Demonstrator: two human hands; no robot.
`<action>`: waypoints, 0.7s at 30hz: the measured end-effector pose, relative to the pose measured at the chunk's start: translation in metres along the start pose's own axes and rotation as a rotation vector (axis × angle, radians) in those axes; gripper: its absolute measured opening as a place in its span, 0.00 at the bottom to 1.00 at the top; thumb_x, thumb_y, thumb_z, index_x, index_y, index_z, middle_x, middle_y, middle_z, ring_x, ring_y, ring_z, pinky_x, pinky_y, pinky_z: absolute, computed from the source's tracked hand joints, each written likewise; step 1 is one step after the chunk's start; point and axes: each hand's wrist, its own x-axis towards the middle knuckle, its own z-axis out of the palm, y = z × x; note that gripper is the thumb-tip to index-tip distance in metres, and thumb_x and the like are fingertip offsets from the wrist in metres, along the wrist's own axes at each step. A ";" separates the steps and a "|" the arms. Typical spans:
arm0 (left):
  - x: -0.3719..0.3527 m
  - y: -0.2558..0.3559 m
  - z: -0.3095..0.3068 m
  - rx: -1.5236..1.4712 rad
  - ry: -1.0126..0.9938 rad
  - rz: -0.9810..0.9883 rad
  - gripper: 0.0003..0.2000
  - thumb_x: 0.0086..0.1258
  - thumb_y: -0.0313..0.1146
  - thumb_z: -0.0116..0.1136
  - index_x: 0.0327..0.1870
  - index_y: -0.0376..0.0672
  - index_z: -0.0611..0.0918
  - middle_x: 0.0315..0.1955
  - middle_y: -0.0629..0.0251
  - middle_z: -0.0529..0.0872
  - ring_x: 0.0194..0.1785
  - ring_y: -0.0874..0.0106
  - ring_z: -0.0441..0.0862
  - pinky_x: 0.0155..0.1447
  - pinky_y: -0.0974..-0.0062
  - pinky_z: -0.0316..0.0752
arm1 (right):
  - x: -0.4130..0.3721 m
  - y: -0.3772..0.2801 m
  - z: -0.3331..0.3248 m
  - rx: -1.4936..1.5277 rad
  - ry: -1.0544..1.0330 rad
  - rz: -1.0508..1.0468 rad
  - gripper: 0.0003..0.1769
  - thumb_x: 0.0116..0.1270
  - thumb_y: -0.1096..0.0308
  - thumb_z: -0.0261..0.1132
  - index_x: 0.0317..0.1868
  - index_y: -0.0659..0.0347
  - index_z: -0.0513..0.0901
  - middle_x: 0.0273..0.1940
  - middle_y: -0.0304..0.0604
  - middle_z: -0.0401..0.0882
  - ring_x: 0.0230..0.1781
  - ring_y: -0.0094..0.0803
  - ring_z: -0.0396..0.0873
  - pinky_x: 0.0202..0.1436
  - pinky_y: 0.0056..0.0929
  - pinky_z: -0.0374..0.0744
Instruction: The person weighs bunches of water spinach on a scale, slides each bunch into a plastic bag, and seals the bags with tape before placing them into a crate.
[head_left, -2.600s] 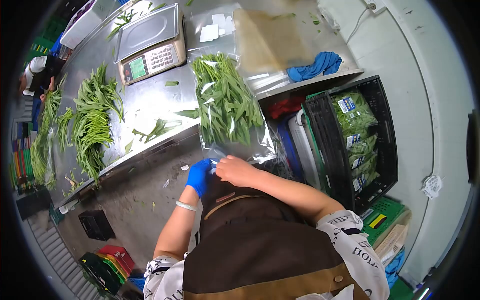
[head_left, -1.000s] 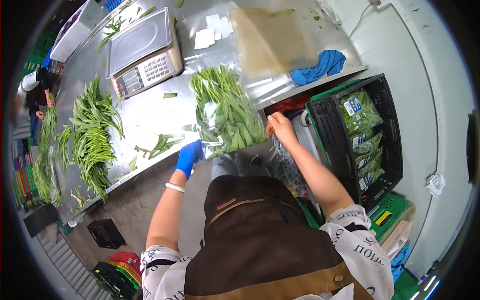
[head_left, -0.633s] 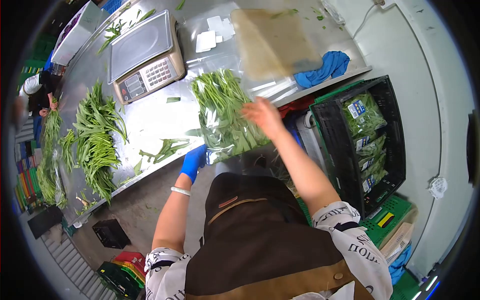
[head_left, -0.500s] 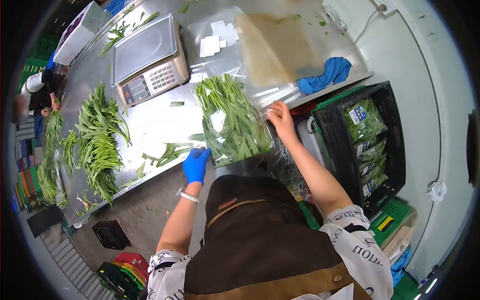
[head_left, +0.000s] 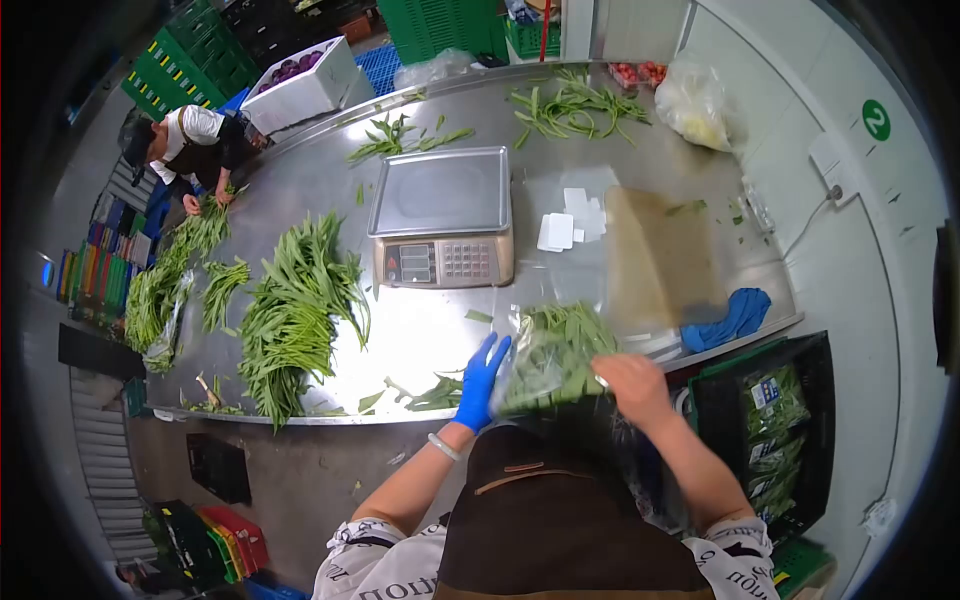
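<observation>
A clear plastic bag of leafy greens point(head_left: 555, 350) lies at the table's front edge, its lower end near my apron. My left hand point(head_left: 485, 380), in a blue glove, rests along the bag's left side with its fingers stretched out. On the right side, my bare right hand point(head_left: 637, 388) has its fingers curled round the bag's edge. Loose leaves point(head_left: 435, 393) lie left of my glove. Behind the bag stands a weighing scale point(head_left: 442, 215) with a bare metal pan.
Bunches of long-stemmed greens point(head_left: 295, 325) lie on the left of the steel table. Further left, a co-worker point(head_left: 195, 150) handles more greens. White labels point(head_left: 572, 220), a brownish sheet point(head_left: 660, 255) and a blue cloth point(head_left: 730, 320) lie at right. A black crate point(head_left: 818, 400) holds packed bags.
The view has swung up and left, showing more of the table's far side and the co-worker. My right hand has closed on the bag's edge; my left fingers have straightened beside it.
</observation>
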 end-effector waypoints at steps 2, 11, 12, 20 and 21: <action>0.024 0.004 -0.014 -0.099 0.003 0.096 0.46 0.43 0.36 0.77 0.68 0.38 0.67 0.70 0.49 0.59 0.71 0.54 0.60 0.71 0.60 0.59 | 0.044 0.009 -0.023 0.116 0.089 -0.036 0.16 0.51 0.77 0.58 0.41 0.60 0.84 0.36 0.49 0.84 0.35 0.45 0.82 0.42 0.38 0.79; 0.079 0.010 -0.043 -1.035 -0.122 -0.463 0.12 0.69 0.34 0.58 0.47 0.35 0.80 0.40 0.67 0.84 0.43 0.78 0.79 0.49 0.79 0.73 | 0.172 0.032 -0.046 0.591 0.463 0.544 0.16 0.63 0.74 0.62 0.52 0.63 0.79 0.47 0.40 0.81 0.50 0.27 0.76 0.56 0.27 0.72; 0.089 0.009 -0.047 -1.101 -0.051 -0.494 0.13 0.70 0.35 0.57 0.48 0.35 0.80 0.41 0.67 0.84 0.43 0.79 0.79 0.49 0.79 0.73 | 0.174 0.034 -0.044 0.631 0.564 0.529 0.17 0.64 0.73 0.62 0.53 0.63 0.78 0.48 0.38 0.80 0.51 0.25 0.75 0.57 0.26 0.71; 0.198 -0.062 -0.066 -1.287 0.337 -0.539 0.19 0.73 0.45 0.53 0.51 0.35 0.80 0.43 0.64 0.84 0.44 0.74 0.79 0.50 0.77 0.74 | 0.071 0.027 0.025 0.433 -0.130 0.831 0.12 0.64 0.72 0.61 0.47 0.62 0.80 0.42 0.40 0.81 0.39 0.27 0.78 0.47 0.27 0.75; 0.202 -0.073 -0.071 -1.328 0.312 -0.580 0.20 0.73 0.46 0.53 0.51 0.35 0.80 0.43 0.64 0.84 0.43 0.73 0.80 0.50 0.77 0.74 | 0.066 0.018 0.035 0.427 -0.201 0.793 0.11 0.63 0.72 0.62 0.46 0.62 0.81 0.40 0.41 0.81 0.37 0.28 0.78 0.46 0.27 0.76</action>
